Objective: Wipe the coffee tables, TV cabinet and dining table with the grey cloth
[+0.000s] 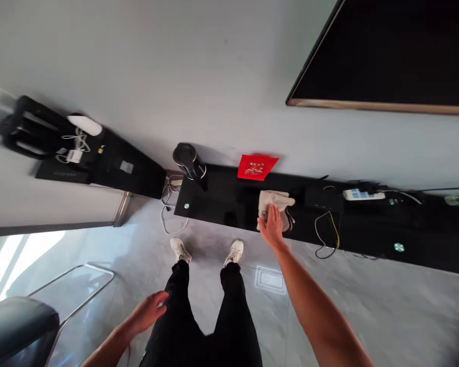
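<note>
As fingers (274, 216) touch the cloth (276, 200) — red packet (257, 167) beyond.

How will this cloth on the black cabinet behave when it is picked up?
The cloth looks soft and floppy, since it lies rumpled by the right hand. It is probably light; on the glossy cabinet top it may slide easily.

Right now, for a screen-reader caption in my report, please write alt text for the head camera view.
The person's right hand touches a crumpled pale cloth on a glossy black cabinet, with a red packet beyond it. Their left hand hangs open beside their black trousers.
</note>
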Motion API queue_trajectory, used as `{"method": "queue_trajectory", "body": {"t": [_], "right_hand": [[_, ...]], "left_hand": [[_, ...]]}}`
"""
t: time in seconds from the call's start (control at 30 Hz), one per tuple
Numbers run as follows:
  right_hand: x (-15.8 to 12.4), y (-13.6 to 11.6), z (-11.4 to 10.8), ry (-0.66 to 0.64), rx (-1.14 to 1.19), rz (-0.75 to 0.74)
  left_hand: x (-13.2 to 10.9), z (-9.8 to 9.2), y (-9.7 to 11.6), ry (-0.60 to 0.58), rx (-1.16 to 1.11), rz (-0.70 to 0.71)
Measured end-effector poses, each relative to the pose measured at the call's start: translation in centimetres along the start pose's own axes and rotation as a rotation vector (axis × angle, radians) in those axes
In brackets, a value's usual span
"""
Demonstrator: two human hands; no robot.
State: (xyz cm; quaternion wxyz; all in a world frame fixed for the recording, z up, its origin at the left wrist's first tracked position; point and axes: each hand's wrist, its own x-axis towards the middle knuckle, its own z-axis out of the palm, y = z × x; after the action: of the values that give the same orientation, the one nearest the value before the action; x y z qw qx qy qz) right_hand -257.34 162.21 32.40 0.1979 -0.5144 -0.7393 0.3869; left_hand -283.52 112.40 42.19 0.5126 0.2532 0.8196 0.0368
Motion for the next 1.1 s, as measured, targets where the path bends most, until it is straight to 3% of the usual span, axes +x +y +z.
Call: {"method": "queue_trajectory", "body": {"t": [0.1, 0.17, 0.3, 0.37, 0.43, 0.5, 0.6, 0.7, 0.8, 0.87, 0.97, 1.1], "right_hand": [[2.0, 5.1, 6.5, -0.091, -0.055, 0.056], [2.3, 7.7, 9.4, -0.076, -0.105, 0.044], [3.8, 9.9, 11.9, -0.061, -0.338, 0.015], [6.0, 10.4, 12.5, -0.091, -0.448, 0.02], [8.9, 11.2, 13.0, -0.116, -0.538, 0.005], [11.5, 12.6, 13.7, -0.121, -0.602, -0.011], [13.4, 15.1, 14.4, -0.103, -0.657, -0.007], [12.7, 17.2, 14.2, -0.086, -0.694, -0.037], [11.0, 18.5, 13.0, -0.026, -0.723, 0.02], [10.1, 19.3, 12.0, 0.029, -0.733, 0.125], [9.7, 20.0, 11.3, 0.064, -0.719, 0.247], [10.0, 19.5, 12.5, 0.134, -0.686, 0.336]], "left_hand": [[9.9, -3.4, 1.2, 0.055, -0.104, 0.145], [17.0, -6.6, 4.5, 0.097, -0.131, 0.2], [29.1, -14.0, 15.9, 0.416, -0.524, 0.313], [33.0, -17.5, 21.5, 0.454, -0.771, 0.362], [35.5, -20.3, 25.4, 0.374, -0.908, 0.428], [37.0, -22.0, 27.4, 0.333, -1.043, 0.415], [38.5, -22.8, 28.1, 0.246, -1.216, 0.383], [39.8, -22.4, 28.2, 0.139, -1.301, 0.355], [40.5, -22.1, 28.7, 0.219, -1.325, 0.3], [40.0, -22.1, 28.9, 0.291, -1.325, 0.267], [38.0, -23.0, 28.3, 0.311, -1.307, 0.281], [35.3, -25.1, 26.2, 0.283, -1.237, 0.342]]}}
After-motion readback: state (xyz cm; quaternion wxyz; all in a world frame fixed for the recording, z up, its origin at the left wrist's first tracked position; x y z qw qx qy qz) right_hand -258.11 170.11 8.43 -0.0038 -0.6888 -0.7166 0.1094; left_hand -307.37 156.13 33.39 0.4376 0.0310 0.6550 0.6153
